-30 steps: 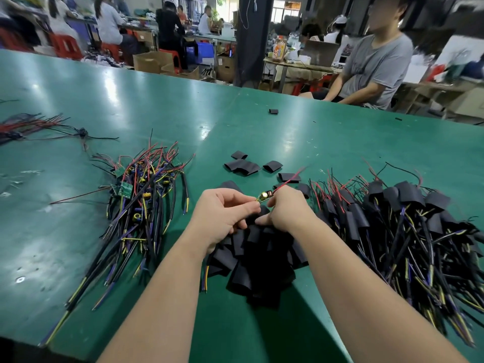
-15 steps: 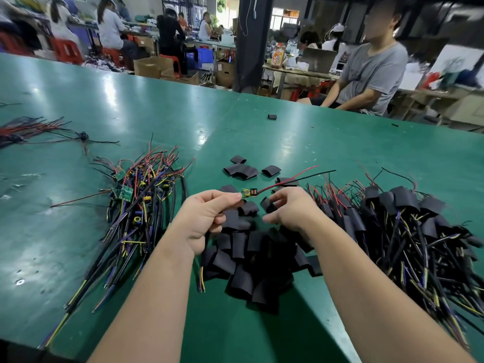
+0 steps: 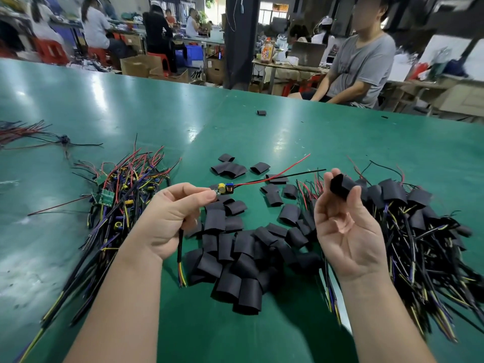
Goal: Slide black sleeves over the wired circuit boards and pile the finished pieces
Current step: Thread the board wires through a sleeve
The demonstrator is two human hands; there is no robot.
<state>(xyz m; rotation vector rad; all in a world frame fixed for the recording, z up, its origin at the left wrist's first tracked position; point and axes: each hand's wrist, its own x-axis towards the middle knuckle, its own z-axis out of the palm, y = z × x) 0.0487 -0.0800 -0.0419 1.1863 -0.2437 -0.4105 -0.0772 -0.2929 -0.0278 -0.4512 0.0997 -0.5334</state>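
Observation:
My left hand (image 3: 171,217) pinches a small wired circuit board (image 3: 224,188) by one end; its red and black leads point right, and a black cable hangs below my palm. My right hand (image 3: 345,226) is palm up and pinches one black sleeve (image 3: 341,186) between thumb and fingertips, a hand's width right of the board. Loose black sleeves (image 3: 243,255) lie heaped on the green table (image 3: 262,328) between my arms. Bare wired boards (image 3: 117,203) lie piled at the left. Sleeved pieces (image 3: 419,224) are piled at the right.
A few sleeves (image 3: 230,169) lie scattered further back, one lone sleeve (image 3: 261,112) far off. A bundle of red and black wires (image 3: 28,134) sits at the far left. A person in a grey shirt (image 3: 358,66) sits beyond the table's far edge.
My hands have moved apart. The right hand has turned palm up and now holds a black sleeve. The left hand still holds the board, lifted slightly, with the leads free.

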